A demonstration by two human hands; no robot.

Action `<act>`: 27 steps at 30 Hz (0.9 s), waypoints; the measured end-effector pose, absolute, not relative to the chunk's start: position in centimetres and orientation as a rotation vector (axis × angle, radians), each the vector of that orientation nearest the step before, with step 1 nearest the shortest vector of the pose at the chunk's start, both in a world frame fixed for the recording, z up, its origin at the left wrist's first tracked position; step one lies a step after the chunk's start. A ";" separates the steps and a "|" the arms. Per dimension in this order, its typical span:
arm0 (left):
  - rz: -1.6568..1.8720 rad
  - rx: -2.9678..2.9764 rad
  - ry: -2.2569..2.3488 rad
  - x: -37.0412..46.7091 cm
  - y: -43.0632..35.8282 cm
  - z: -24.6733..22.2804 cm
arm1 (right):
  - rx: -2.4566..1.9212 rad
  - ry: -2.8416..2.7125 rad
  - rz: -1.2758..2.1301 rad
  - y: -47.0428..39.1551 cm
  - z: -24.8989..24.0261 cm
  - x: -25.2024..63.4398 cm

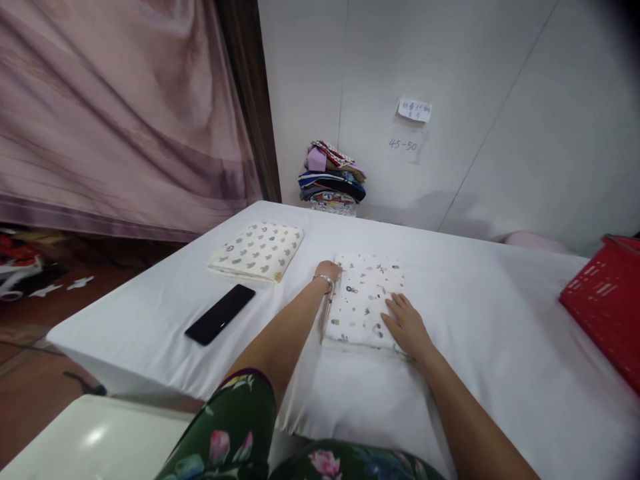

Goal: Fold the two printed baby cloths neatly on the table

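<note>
A folded white cloth with small printed figures (363, 300) lies flat on the white-covered table (475, 320). At its upper left corner is my left hand (329, 270), fingers curled in against the cloth's edge. My right hand (406, 323) rests on the lower right part of the same cloth, palm down with the fingers apart. To the left lies a second folded cloth, cream with grey prints (263, 250), touched by neither hand.
A black phone (220, 315) lies left of my left forearm. A red basket (607, 307) stands at the right edge. Stacked folded clothes (333, 177) are by the wall behind the table. A white stool (100, 440) is at the lower left.
</note>
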State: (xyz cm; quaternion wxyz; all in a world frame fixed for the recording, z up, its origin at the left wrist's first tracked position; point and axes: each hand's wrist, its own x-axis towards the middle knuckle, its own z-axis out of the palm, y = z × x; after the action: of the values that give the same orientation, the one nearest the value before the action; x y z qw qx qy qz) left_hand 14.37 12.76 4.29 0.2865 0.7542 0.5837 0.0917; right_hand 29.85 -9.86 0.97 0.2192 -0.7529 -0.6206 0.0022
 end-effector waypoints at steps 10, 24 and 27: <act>0.333 1.818 1.541 13.8 12.8 3.7 | -2.102 -1.715 0.076 -9.9 1.4 29.8; 0.235 1.855 1.479 10.7 8.1 4.4 | -2.148 -1.707 0.077 -9.9 1.7 29.6; 0.226 1.897 1.518 10.9 7.8 4.6 | -2.157 -1.715 0.091 -9.9 1.8 29.6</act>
State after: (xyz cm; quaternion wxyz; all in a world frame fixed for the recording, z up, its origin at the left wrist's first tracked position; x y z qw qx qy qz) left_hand 10.93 7.79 4.55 0.3436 0.7301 0.5843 0.0868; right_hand 29.57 -9.88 1.82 0.1912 -0.7678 -0.6106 0.0322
